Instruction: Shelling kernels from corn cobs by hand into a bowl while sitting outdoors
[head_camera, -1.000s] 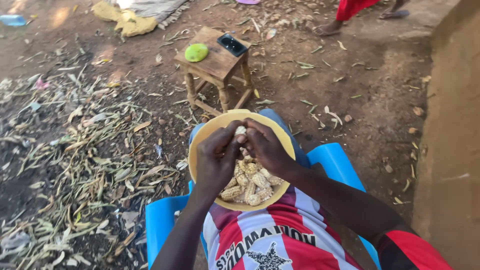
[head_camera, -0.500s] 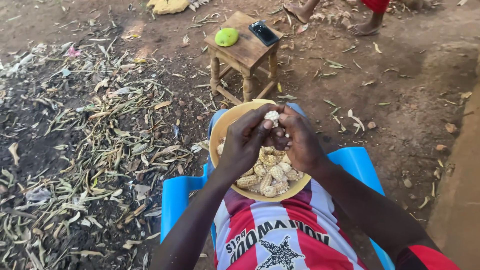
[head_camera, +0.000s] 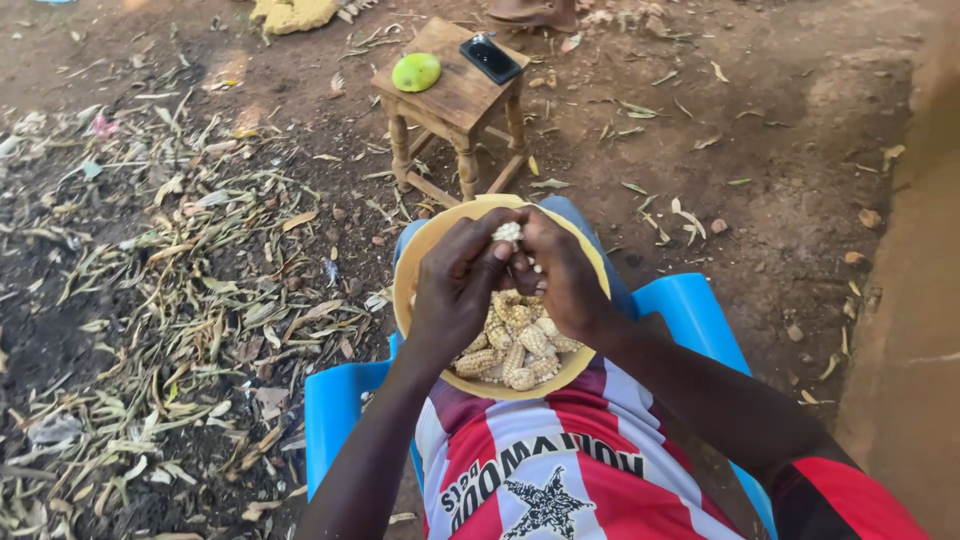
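We saw both hands, left (head_camera: 455, 290) and right (head_camera: 565, 275), closed in a tight grip on one cob (head_camera: 508, 232) over the bowl (head_camera: 420, 262) in the lap, thumbs seemingly working kernels loose; staying low over the bowl would catch them.

A corn cob (head_camera: 508, 232) is sitting between the left grip (head_camera: 455, 295) and right grip (head_camera: 562, 275), over a bowl (head_camera: 420, 262) holding more cobs (head_camera: 512, 345) just beneath them. Well beyond the grips, a stool (head_camera: 455, 95) is carrying a round fruit (head_camera: 416, 72) lying left of a phone (head_camera: 490, 59).
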